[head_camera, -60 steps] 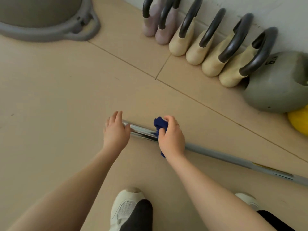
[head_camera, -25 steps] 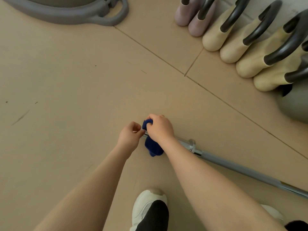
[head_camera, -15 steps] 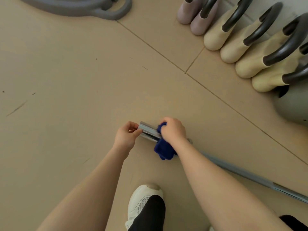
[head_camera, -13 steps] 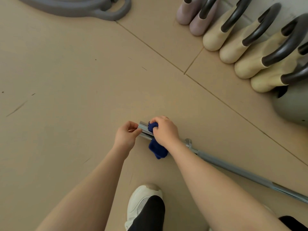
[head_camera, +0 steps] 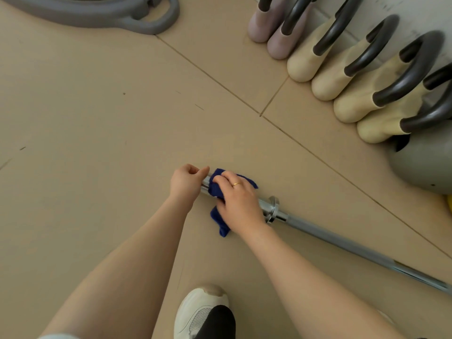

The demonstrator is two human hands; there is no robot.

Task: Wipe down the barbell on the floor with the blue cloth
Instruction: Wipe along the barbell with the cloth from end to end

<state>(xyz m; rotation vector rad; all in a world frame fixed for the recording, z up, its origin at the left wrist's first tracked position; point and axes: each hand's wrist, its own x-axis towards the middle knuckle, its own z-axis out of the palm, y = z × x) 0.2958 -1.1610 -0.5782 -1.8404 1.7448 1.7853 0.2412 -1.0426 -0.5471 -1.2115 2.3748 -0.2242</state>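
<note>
The barbell [head_camera: 342, 243] lies flat on the tan floor [head_camera: 97, 143], running from the person's hands away to their right. Its chrome sleeve end sits under both hands, and its collar [head_camera: 273, 209] shows just beyond the right wrist.

The left hand [head_camera: 187, 183] is curled around the very tip of the sleeve, fingers folded in and the thumb pointing along the metal toward the other hand. The right hand [head_camera: 238, 200], with a gold ring [head_camera: 236, 184] on one finger, is just beside it, its fingers bent over the blue cloth [head_camera: 220, 217] and pressing it down onto the sleeve. The cloth is bunched beneath that palm; one corner pokes out on the far side of the hand and a longer tail hangs off the near side onto the floor.

Near the person, below the two forearms, a white shoe [head_camera: 199, 311] stands on the floor. Well beyond the right hand, a row of kettlebells [head_camera: 347, 81] with dark handles lines the wall, with a large grey kettlebell [head_camera: 423, 165] at its right end. Far beyond the left hand lies a grey ring-shaped base [head_camera: 137, 18].
</note>
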